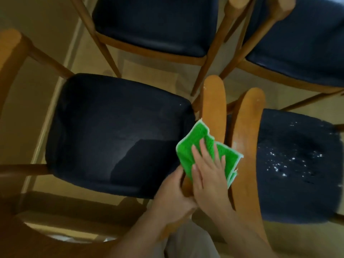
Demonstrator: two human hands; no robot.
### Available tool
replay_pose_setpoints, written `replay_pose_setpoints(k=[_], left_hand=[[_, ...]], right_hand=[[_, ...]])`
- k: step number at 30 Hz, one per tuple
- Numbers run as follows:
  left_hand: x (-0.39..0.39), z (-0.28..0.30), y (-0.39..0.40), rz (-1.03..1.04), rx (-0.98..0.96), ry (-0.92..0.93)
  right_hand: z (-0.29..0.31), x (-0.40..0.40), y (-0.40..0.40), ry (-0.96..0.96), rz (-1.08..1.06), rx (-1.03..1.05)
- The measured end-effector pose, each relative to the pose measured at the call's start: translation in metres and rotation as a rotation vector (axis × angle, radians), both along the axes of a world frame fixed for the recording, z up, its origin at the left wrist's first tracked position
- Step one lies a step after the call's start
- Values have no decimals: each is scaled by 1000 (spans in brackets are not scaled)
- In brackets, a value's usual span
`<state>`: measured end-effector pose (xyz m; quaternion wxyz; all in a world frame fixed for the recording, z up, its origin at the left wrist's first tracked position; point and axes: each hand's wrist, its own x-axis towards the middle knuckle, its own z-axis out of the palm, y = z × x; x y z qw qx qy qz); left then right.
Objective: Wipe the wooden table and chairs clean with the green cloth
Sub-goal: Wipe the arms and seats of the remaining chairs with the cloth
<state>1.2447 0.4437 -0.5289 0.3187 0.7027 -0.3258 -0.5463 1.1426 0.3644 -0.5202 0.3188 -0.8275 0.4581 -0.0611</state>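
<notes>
Seemingly both hands [191, 183] press green cloth [206, 149] on chair back [214, 101].

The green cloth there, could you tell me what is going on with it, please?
A person is wiping a chair's wooden backrest. The right hand presses the green cloth flat against the rail, while the left hand grips the rail just below it. The dark seat of the neighbouring chair carries white specks.

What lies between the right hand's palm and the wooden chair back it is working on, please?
In the head view, the green cloth lies between the right hand and the wooden chair back, fingers pressing it flat.
</notes>
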Motion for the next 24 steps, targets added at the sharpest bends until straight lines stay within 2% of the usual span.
replay_pose_setpoints(k=[2, 4, 6, 7, 9, 11, 13, 15, 17, 19, 20, 21, 23, 24], left_hand=[[30, -5, 24, 61, 94, 31], [56, -6, 30, 128, 210, -71], [66, 3, 14, 132, 173, -202], [65, 10, -1, 127, 103, -276], [49, 28, -37, 97, -61, -376], [22, 44, -72, 26, -201, -390], [-10, 54, -103, -65, -292, -387], [-42, 54, -127, -119, -328, -374], [-66, 49, -143, -95, -289, -390], [-79, 42, -154, 2, -281, -435], [-83, 39, -157, 52, -297, -456], [-86, 37, -161, 92, -311, -482], [-87, 35, -170, 156, -313, -525], [-84, 34, -175, 190, -311, -535]], right_hand=[[-1, -14, 21, -7, 19, 42], [5, -21, 22, -9, 91, 15], [13, -21, 8, -16, 115, -44], [19, -21, -2, -37, 42, -47], [35, -26, -26, -128, -255, 39], [53, -41, -48, -281, -567, 163], [68, -66, -58, -405, -691, 165], [75, -91, -53, -381, -652, 127], [61, -113, -33, -224, -447, 175], [44, -116, -10, -73, -218, 321], [36, -113, -2, 14, -124, 305], [29, -108, 2, 65, -53, 183], [24, -94, -8, 135, -48, 44], [22, -88, -20, 134, -66, 57]])
